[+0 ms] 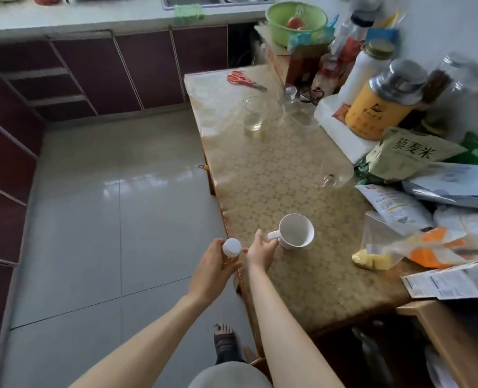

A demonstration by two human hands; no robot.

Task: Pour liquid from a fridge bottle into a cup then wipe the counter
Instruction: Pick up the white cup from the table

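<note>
A white mug (296,232) stands on the patterned counter (274,175) near its front left edge, handle pointing left, and looks empty inside. My right hand (260,252) holds that handle. My left hand (212,271) grips a small bottle (231,249) with a white cap and amber liquid, upright, just off the counter's edge over the floor. The cap is on.
A glass with some clear liquid (254,113) stands further along the counter, orange scissors (243,79) behind it. A stemmed glass (337,173) lies on its side. Bags, packets and a yellow tin (372,113) crowd the right side. Tiled floor lies to the left.
</note>
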